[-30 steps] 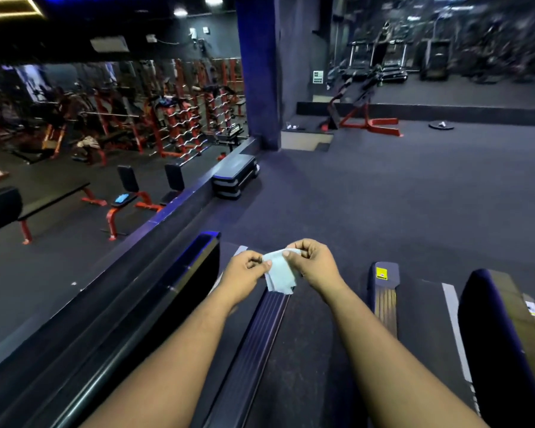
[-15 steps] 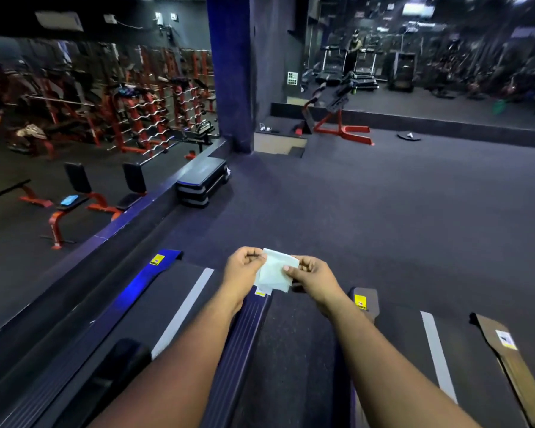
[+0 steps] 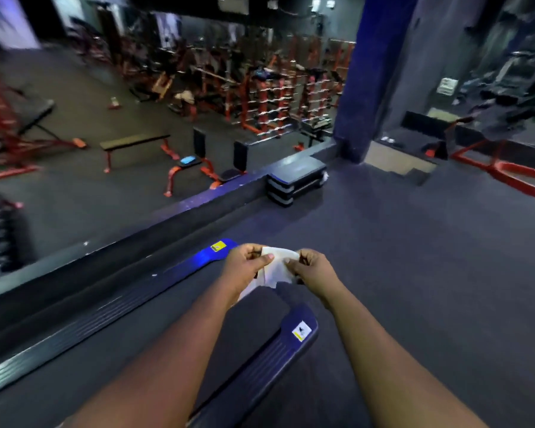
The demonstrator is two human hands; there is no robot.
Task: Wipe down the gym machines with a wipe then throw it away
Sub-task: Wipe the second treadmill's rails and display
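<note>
Wipe [image 3: 277,267] pinched between left hand [image 3: 247,264] and right hand [image 3: 311,268], frame centre.
Unfolding it flat first would likely cover more surface.

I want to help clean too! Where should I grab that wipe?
Grab the wipe by its top corners, one from each side, as the left hand and right hand pinch it. It's thin and floppy, so that keeps it spread.
</note>
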